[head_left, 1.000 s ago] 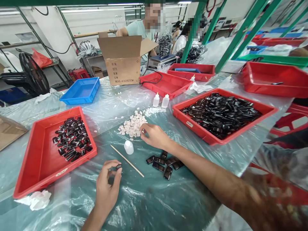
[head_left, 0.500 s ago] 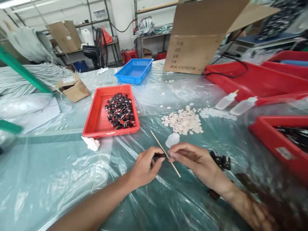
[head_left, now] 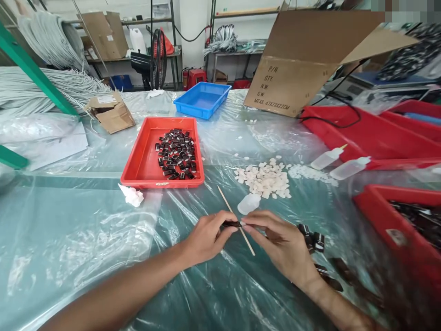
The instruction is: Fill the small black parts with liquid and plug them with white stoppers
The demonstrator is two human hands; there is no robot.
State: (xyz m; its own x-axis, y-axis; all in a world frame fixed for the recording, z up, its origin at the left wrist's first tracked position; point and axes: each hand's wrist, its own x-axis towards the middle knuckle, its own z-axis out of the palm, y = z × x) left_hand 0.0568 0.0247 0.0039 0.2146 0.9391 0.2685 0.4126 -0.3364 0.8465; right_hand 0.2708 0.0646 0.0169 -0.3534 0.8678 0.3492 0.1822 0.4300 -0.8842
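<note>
My left hand (head_left: pixel 210 236) is closed, pinching a small black part (head_left: pixel 231 224) between thumb and fingers. Against the right end of that part, my right hand (head_left: pixel 280 241) is pinched on a small whitish piece (head_left: pixel 243 222), mostly covered by the fingertips. A thin wooden stick (head_left: pixel 225 198) lies slantwise under the fingers. Just beyond them is a translucent white oval piece (head_left: pixel 248 203), and behind it a pile of small white pieces (head_left: pixel 265 178). Several black parts (head_left: pixel 312 239) lie beside my right wrist.
A red tray (head_left: pixel 138 156) with black parts stands at left, crumpled tissue (head_left: pixel 131 195) before it. Behind are a blue tray (head_left: pixel 203 99) and a cardboard box (head_left: pixel 292 82). At right are two squeeze bottles (head_left: pixel 349 168) and a red bin (head_left: pixel 375 202) of dark parts.
My right fingertips have come in to the black part, bringing the whitish piece against its end. My left hand keeps its pinch. The camera view has shifted slightly.
</note>
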